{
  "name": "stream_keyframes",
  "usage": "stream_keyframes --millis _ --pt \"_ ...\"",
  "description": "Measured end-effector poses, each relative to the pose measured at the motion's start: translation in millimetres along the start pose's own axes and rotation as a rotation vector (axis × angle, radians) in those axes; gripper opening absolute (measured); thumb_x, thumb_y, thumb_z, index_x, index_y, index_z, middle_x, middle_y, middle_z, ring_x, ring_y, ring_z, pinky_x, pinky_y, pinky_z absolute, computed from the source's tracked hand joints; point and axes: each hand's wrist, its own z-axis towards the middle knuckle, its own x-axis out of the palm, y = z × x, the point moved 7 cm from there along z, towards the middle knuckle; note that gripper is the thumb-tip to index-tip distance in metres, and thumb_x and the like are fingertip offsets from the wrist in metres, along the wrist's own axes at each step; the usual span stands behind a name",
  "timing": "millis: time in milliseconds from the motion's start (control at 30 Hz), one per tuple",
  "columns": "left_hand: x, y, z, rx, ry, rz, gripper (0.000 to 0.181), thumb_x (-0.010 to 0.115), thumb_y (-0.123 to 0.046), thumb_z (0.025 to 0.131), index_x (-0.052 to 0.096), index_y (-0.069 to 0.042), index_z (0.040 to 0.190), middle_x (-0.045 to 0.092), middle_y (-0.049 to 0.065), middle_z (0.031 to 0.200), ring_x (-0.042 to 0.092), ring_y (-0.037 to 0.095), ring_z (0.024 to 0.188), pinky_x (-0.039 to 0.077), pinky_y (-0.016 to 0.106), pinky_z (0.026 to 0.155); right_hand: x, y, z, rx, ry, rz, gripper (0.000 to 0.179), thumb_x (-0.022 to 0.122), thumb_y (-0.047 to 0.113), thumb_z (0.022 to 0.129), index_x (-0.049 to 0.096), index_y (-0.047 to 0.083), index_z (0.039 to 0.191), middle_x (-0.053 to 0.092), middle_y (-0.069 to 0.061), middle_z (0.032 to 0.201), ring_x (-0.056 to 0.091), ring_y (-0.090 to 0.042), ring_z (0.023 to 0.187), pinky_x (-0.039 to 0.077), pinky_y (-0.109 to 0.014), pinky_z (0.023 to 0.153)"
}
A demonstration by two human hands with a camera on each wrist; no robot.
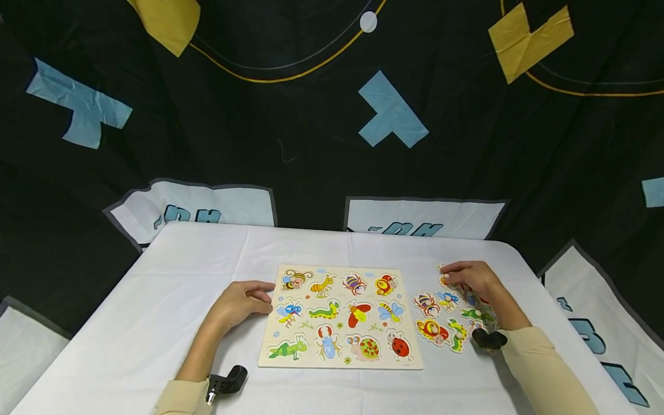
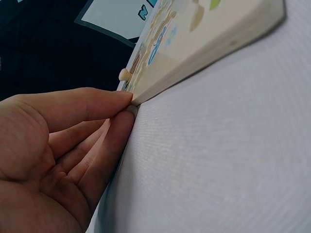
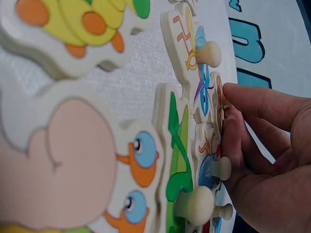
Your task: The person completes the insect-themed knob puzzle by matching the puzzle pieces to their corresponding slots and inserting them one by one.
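A wooden puzzle board (image 1: 342,320) with printed insects lies flat on the white table. My left hand (image 1: 241,301) rests beside it, its fingertips touching the board's left edge; the left wrist view shows finger and thumb tips close together at that edge. To the right of the board, my right hand (image 1: 473,278) pinches an insect puzzle piece (image 3: 219,99) among the loose pieces, fingers over most of it. Around that hand lie a spider piece (image 1: 427,304), a blue mosquito piece (image 1: 447,300), a caterpillar piece (image 1: 457,335) and a green grasshopper piece (image 3: 177,179) with a wooden knob.
A red and yellow insect piece (image 1: 432,332) lies near the board's right edge. More loose pieces are partly hidden under my right forearm. Behind the white tablecloth (image 1: 332,248) hangs a black curtain (image 1: 290,127) with coloured patches.
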Motion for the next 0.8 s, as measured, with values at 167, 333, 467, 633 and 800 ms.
stream_keyframes --millis 167,333,467,633,800 --pt "0.2 0.3 -0.5 -0.005 -0.003 0.004 0.053 0.083 -0.004 0.074 0.070 -0.003 0.125 0.071 0.005 0.088 0.063 0.015 0.081 0.052 0.025 0.070 0.7 -1.6 0.3 0.002 0.004 -0.013 0.046 0.075 0.029 0.088 0.070 0.010 0.129 0.058 -0.022 0.141 0.057 -0.030 0.110 0.046 -0.033 0.082" --pt "0.0 -0.4 -0.8 -0.005 -0.006 0.011 0.053 0.083 -0.004 0.074 0.070 -0.003 0.125 0.071 0.005 0.088 0.062 0.015 0.081 0.051 0.026 0.071 1.3 -1.8 0.7 0.002 -0.001 -0.020 0.044 0.075 0.028 0.088 0.071 0.009 0.127 0.062 -0.022 0.134 0.059 -0.028 0.104 0.046 -0.029 0.074" --pt "0.4 -1.3 -0.9 -0.004 -0.001 0.015 0.053 0.083 -0.004 0.074 0.070 -0.003 0.126 0.071 0.004 0.087 0.063 0.015 0.080 0.051 0.026 0.071 1.0 -2.2 -0.7 0.008 -0.001 -0.024 0.043 0.075 0.028 0.088 0.071 0.009 0.126 0.064 -0.022 0.130 0.060 -0.027 0.100 0.048 -0.029 0.072" --pt "-0.2 -1.8 -1.5 -0.004 0.001 0.014 0.054 0.083 -0.004 0.074 0.069 -0.003 0.126 0.071 0.004 0.087 0.063 0.015 0.080 0.051 0.026 0.071 0.3 -1.0 0.6 0.018 0.003 -0.029 0.042 0.074 0.028 0.089 0.071 0.010 0.127 0.062 -0.022 0.134 0.059 -0.028 0.104 0.047 -0.030 0.076" --pt "-0.4 -2.3 -1.5 -0.005 0.002 0.007 0.054 0.082 -0.003 0.074 0.069 -0.003 0.126 0.071 0.004 0.087 0.063 0.015 0.081 0.052 0.025 0.071 -1.1 0.1 2.3 0.020 0.006 -0.019 0.039 0.072 0.025 0.090 0.072 0.010 0.125 0.060 -0.023 0.137 0.056 -0.031 0.109 0.045 -0.034 0.082"
